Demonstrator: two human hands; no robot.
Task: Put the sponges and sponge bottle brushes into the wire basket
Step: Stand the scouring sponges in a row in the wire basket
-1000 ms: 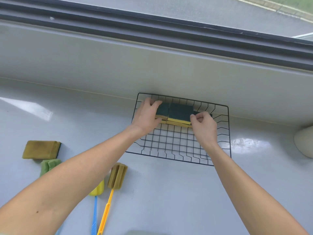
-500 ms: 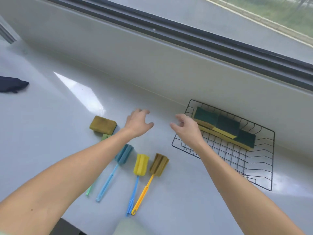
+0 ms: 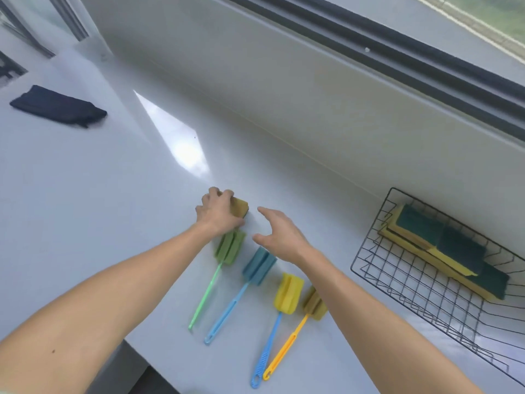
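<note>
Left hand (image 3: 218, 211) is down on the brown-yellow sponge (image 3: 241, 209) on the white counter (image 3: 85, 200), fingers wrapped over its far and top sides; looks like a grip, though the near side of the sponge is hidden by the hand so I can't confirm thumb contact. Right hand (image 3: 279, 234) hovers just right of that sponge, fingers spread apart, holding nothing, not touching it. Four sponge bottle brushes lie flat on the counter near the hands, heads pointing away from the person: green brush (image 3: 227, 248) with its head just beside the left wrist, blue brush (image 3: 257, 265) below the right hand, yellow-headed brush with a blue handle (image 3: 288, 292), and an olive-headed brush with an orange handle (image 3: 312, 304) (its head partly covered by the right forearm). The last two handles lie close together at their ends. Black wire basket (image 3: 397, 282) sits at right against the wall, well apart from the hands, with green-and-yellow scrub sponges (image 3: 443, 245) stacked and overlapping along its far side. A dark folded cloth (image 3: 58, 106) lies far left on the counter.
</note>
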